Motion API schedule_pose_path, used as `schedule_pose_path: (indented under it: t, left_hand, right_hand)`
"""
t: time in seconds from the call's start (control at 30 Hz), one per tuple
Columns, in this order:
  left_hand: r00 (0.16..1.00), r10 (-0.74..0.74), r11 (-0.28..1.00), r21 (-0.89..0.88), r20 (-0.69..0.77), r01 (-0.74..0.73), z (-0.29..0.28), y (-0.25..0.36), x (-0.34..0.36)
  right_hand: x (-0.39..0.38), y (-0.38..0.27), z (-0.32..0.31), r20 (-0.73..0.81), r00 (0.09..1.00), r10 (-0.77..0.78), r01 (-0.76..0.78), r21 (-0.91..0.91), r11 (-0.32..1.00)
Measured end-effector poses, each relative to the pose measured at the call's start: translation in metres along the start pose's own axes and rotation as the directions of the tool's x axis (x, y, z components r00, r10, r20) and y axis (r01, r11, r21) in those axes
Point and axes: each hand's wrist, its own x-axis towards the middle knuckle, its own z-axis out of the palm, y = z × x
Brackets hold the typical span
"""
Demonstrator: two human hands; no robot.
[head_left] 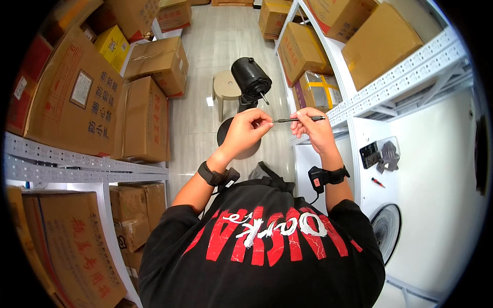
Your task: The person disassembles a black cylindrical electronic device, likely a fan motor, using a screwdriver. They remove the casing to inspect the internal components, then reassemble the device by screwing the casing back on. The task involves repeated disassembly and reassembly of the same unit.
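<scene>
My right hand (314, 128) grips a thin black screwdriver (298, 119) by its handle, held level in front of me. My left hand (247, 129) pinches the tool's tip end between thumb and fingers. Just beyond the hands stands a black fan motor (250, 77) on a stand, its bare shaft pointing toward me, above a round dark base (224, 134) on the floor. Both wrists wear black bands with small devices.
Cardboard boxes fill grey metal shelves on the left (82, 97) and right (380, 41). A beige plastic stool (225, 87) stands behind the motor. On a white surface at right lie a black fan grille (386, 226), a bit case (371, 154), and a small red screwdriver (378, 182).
</scene>
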Motion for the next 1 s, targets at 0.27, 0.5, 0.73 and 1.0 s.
schedule_pose_path:
  t: [0.27, 0.5, 0.73, 1.0]
  left_hand:
    - [0.936, -0.092, 0.983, 0.116, -0.34, 0.139, -0.026, -0.077, 0.017]
    - [0.951, 0.123, 0.935, 0.355, -0.283, -0.015, -0.027, -0.091, 0.088]
    - [0.96, 0.068, 0.96, 0.278, -0.272, 0.011, -0.008, -0.102, 0.118]
    - [0.97, -0.072, 0.88, 0.442, -0.231, 0.171, 0.002, -0.09, 0.127]
  right_hand:
    - [0.097, 0.006, -0.007, -0.161, 0.981, -0.112, 0.08, -0.191, 0.978]
    - [0.215, 0.03, -0.035, -0.179, 0.976, -0.123, 0.06, -0.322, 0.945]
    - [0.273, 0.051, -0.032, -0.035, 0.998, 0.049, -0.058, -0.32, 0.946]
    - [0.286, 0.062, -0.04, 0.039, 0.943, 0.331, -0.309, -0.271, 0.912]
